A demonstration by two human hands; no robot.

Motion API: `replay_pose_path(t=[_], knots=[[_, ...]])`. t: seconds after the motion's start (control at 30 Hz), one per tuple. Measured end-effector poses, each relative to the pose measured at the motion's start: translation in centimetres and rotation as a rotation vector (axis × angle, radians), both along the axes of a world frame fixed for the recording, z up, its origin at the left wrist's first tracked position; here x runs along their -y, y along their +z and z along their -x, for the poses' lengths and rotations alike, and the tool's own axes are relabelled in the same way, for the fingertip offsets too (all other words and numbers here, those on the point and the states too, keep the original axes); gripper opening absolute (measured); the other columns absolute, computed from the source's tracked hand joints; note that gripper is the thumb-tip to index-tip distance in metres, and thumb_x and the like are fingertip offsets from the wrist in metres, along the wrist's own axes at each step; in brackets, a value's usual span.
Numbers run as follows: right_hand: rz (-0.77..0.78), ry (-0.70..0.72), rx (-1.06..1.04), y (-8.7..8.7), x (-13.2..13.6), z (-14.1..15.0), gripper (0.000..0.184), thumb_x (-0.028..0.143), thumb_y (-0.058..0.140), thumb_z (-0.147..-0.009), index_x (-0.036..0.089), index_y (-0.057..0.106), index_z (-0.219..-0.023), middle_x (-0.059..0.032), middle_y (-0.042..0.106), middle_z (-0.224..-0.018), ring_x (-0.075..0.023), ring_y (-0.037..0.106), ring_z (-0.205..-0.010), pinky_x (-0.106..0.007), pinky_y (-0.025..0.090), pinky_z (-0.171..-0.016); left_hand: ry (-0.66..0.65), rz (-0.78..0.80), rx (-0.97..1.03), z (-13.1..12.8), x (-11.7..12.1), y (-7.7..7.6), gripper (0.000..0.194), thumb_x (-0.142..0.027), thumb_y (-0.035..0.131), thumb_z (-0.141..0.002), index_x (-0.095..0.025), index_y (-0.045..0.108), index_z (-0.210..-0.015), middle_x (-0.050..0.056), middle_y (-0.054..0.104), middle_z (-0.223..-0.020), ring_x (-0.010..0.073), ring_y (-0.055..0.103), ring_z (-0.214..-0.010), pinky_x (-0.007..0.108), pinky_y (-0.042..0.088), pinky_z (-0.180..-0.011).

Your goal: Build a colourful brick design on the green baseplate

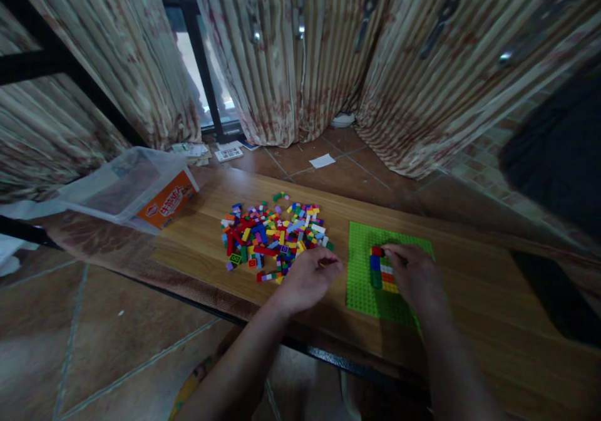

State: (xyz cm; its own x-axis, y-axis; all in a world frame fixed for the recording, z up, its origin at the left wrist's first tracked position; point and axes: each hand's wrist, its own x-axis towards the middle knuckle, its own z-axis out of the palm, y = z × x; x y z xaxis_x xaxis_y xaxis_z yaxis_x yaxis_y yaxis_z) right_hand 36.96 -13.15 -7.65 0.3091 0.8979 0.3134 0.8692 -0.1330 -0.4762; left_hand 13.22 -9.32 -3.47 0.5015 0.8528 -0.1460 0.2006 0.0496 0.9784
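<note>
My right hand (pixel 416 275) is over the green baseplate (pixel 360 296), its thumb and fingers pinched together at the top edge of a small block of toy bricks (pixel 376 263). A small dark brick seems to be at those fingertips, partly hidden by them. Red, blue, green, white, orange and yellow bricks show in the block; its right side is under the hand. My left hand (pixel 310 280) hovers between the baseplate and the loose brick pile (pixel 265 233), fingers curled into a pinch. Whatever is between them, if anything, is too small to name.
A clear plastic box (pixel 113 186) with an orange label stands at the table's left end. On the wooden table (pixel 483 308), a dark flat object (pixel 554 296) lies at the right. Curtains (pixel 291 70) hang behind; papers (pixel 322 160) lie on the tiled floor.
</note>
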Motion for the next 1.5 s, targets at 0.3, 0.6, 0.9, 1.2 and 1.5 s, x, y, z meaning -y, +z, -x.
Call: replay_pose_path(t=[0.3, 0.6, 0.9, 1.2, 1.5], knots=[[0.019, -0.178, -0.016, 0.3, 0.4, -0.6, 0.039, 0.049, 0.043, -0.087, 0.023, 0.072, -0.094, -0.0123, 0.070, -0.104, -0.0322, 0.067, -0.095, -0.046, 0.051, -0.080, 0.299, -0.103, 0.057, 4.2, -3.1, 0.1, 0.020, -0.034, 0.058, -0.082, -0.015, 0.066, -0.083, 0.001, 0.063, -0.073, 0.0119, 0.053, -0.066, 0.022, 0.039, -0.060], [-0.036, -0.220, -0.070, 1.3, 0.5, 0.3, 0.034, 0.051, 0.047, -0.084, 0.027, 0.071, -0.086, -0.0122, 0.072, -0.096, -0.0362, 0.068, -0.090, -0.048, 0.050, -0.073, 0.871, -0.421, -0.658, 13.1, -8.3, 0.6, 0.024, -0.024, 0.055, -0.081, -0.018, 0.070, -0.100, 0.008, 0.071, -0.091, 0.0221, 0.062, -0.086, 0.033, 0.046, -0.077], [-0.057, -0.209, -0.111, 1.4, 0.0, 0.9, 0.033, 0.050, 0.048, -0.083, 0.025, 0.068, -0.082, -0.0109, 0.072, -0.094, -0.0311, 0.067, -0.090, -0.045, 0.051, -0.081, 0.194, -0.711, -0.523, 8.1, -6.5, 0.8, 0.016, -0.017, 0.058, -0.081, -0.020, 0.072, -0.088, 0.006, 0.070, -0.100, 0.0213, 0.061, -0.099, 0.036, 0.042, -0.098], [-0.014, -0.175, -0.109, 1.5, 0.3, 1.0, 0.031, 0.046, 0.049, -0.084, 0.024, 0.071, -0.087, -0.0088, 0.072, -0.098, -0.0306, 0.068, -0.090, -0.043, 0.051, -0.079, -0.006, -0.738, -0.689, 5.7, -5.3, 0.5, 0.035, -0.005, 0.049, -0.077, -0.020, 0.072, -0.099, 0.007, 0.069, -0.101, 0.0234, 0.060, -0.102, 0.039, 0.040, -0.102], [-0.076, -0.147, -0.111, 1.4, 0.2, 1.0, 0.031, 0.045, 0.050, -0.085, 0.025, 0.072, -0.086, -0.0081, 0.073, -0.093, -0.0280, 0.068, -0.085, -0.041, 0.052, -0.078, 0.053, -0.740, -0.722, 5.7, -5.5, 0.1, 0.025, -0.010, 0.053, -0.080, -0.019, 0.069, -0.096, 0.008, 0.069, -0.101, 0.0242, 0.060, -0.102, 0.038, 0.041, -0.100]])
